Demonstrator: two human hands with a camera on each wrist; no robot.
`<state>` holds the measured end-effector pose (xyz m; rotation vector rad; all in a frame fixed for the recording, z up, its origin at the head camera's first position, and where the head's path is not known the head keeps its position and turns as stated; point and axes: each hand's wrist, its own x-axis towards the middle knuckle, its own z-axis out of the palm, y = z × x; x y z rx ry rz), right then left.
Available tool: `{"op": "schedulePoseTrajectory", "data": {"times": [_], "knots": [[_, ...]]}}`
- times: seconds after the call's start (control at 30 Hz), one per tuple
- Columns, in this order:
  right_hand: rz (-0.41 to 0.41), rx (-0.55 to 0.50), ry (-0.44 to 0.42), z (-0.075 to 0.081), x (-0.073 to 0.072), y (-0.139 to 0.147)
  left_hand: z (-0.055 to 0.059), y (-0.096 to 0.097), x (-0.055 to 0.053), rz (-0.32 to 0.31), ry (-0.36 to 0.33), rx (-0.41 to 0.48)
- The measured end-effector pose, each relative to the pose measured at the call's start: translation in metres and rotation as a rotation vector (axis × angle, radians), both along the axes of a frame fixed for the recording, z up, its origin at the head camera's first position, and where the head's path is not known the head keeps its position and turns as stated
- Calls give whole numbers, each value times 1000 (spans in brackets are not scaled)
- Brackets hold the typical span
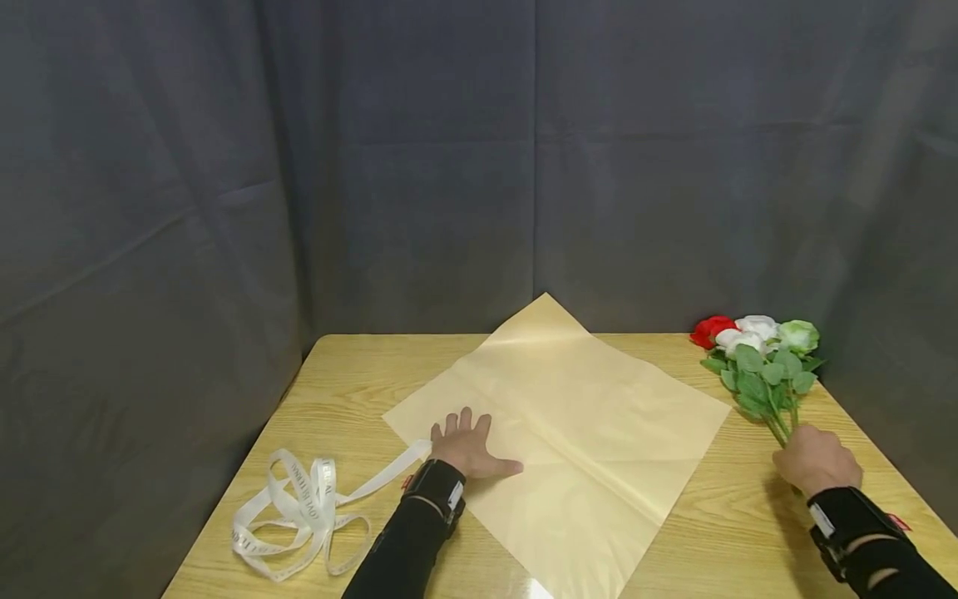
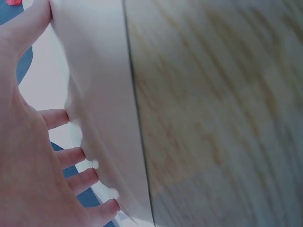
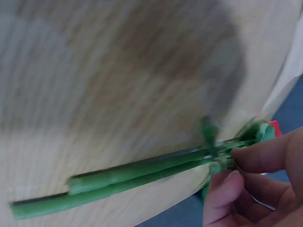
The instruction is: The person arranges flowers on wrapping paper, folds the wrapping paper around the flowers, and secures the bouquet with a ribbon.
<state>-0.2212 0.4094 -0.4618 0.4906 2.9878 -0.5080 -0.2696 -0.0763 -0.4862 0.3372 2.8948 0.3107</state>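
A square sheet of pale yellow wrapping paper point(image 1: 584, 399) lies cornerwise on the wooden table. My left hand point(image 1: 469, 449) rests on its left part with fingers spread; in the left wrist view the fingertips touch the paper point(image 2: 102, 94). At the right, my right hand point(image 1: 817, 460) grips the stems of a bunch of artificial roses point(image 1: 759, 337), red, white and pale green, with green leaves point(image 1: 767, 374). The right wrist view shows thumb and fingers pinching the green stems point(image 3: 137, 177), whose cut ends stick out past the hand. The flower heads are mostly hidden there.
A loose heap of white printed ribbon point(image 1: 299, 507) lies on the table's left side, one end reaching toward my left wrist. Grey cloth point(image 1: 434, 166) hangs behind the wooden table point(image 1: 359, 374) and along both sides.
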Motion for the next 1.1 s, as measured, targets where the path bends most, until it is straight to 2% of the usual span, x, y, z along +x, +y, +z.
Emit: {"op": "schedulePoseTrajectory", "data": {"times": [0.13, 0.33, 0.57, 0.83, 1.1], "knots": [[31, 6, 105, 10, -3, -12, 4, -1, 1, 4, -4, 3], [79, -23, 212, 26, -14, -44, 8, -1, 3, 12, -5, -8], [191, -85, 350, 38, -28, -86, 7, -1, 8, 14, -3, 21], [273, -194, 355, 49, -40, -133, 5, -1, 9, 17, 5, 8], [306, -352, 322, 34, -52, -183, 5, 3, 9, 7, 1, 2]]}}
